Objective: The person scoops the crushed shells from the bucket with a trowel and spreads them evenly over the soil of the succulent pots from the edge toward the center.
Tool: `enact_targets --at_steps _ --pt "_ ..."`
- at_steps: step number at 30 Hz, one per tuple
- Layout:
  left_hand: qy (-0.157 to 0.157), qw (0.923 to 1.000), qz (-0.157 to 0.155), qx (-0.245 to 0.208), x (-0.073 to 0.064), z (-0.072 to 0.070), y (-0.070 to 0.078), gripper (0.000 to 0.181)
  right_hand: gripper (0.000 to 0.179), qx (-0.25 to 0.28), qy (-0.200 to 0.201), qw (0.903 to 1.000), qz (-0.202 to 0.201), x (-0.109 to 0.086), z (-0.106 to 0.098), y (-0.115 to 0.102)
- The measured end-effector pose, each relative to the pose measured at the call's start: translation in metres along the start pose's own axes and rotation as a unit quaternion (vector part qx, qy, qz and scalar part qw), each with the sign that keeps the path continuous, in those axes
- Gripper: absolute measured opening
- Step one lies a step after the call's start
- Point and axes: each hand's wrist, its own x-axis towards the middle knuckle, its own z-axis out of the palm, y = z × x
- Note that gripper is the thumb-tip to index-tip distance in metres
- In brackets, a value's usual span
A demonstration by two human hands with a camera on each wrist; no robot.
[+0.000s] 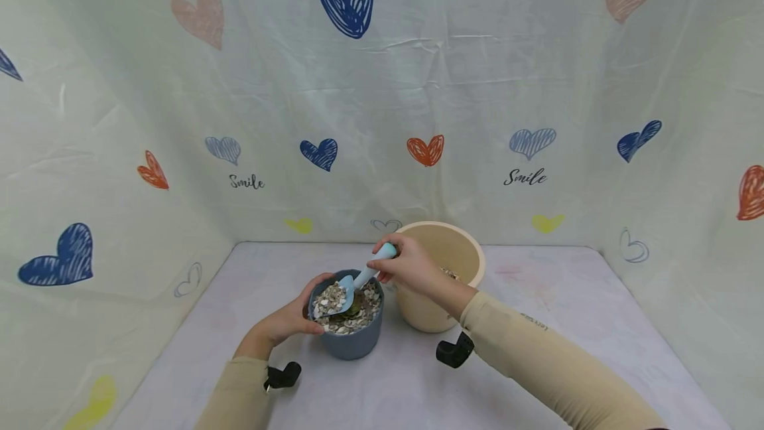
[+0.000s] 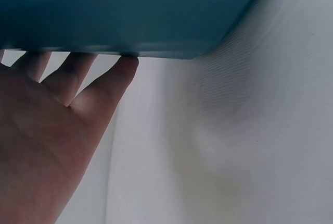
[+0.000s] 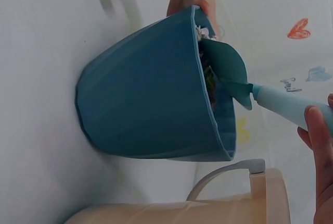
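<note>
A blue-grey flower pot (image 1: 353, 345) stands on the table, filled with pale grit around a small green plant (image 1: 357, 306). My left hand (image 1: 283, 319) holds the pot's left side, thumb near the front of the rim and fingers round the back. In the left wrist view, fingertips (image 2: 127, 66) touch the pot's wall (image 2: 114, 15). My right hand (image 1: 414, 271) grips the handle of a light blue hand trowel (image 3: 283, 104) from above. The trowel's blade, heaped with grit (image 1: 330, 300), is tilted down over the pot's opening, close above the plant.
Just right of the pot stands a larger cream bucket (image 1: 412, 307) with some grit inside and a handle (image 3: 221, 171). The right forearm passes in front of it. A pale cloth covers the table (image 1: 537, 324); a heart-printed curtain (image 1: 382, 98) hangs behind and at both sides.
</note>
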Motion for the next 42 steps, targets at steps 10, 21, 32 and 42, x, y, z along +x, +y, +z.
enact_targets --at_steps 10,21,32,42 --pt "0.024 0.9996 -0.015 -0.011 -0.003 0.008 0.001 0.109 0.022 0.010 0.008 0.9999 0.001 0.000 0.000 -0.001" --pt "0.074 0.9971 -0.011 -0.016 -0.007 0.024 0.007 0.108 0.026 -0.017 0.000 0.9997 -0.016 0.001 -0.003 -0.003" --pt "0.139 0.9892 -0.046 -0.014 -0.012 0.041 0.011 0.109 0.019 -0.035 -0.015 0.9990 -0.023 0.000 -0.005 -0.005" --pt "0.183 0.9809 -0.055 -0.038 -0.012 0.055 0.012 0.106 0.020 -0.033 -0.018 0.9990 -0.024 -0.001 -0.007 -0.010"
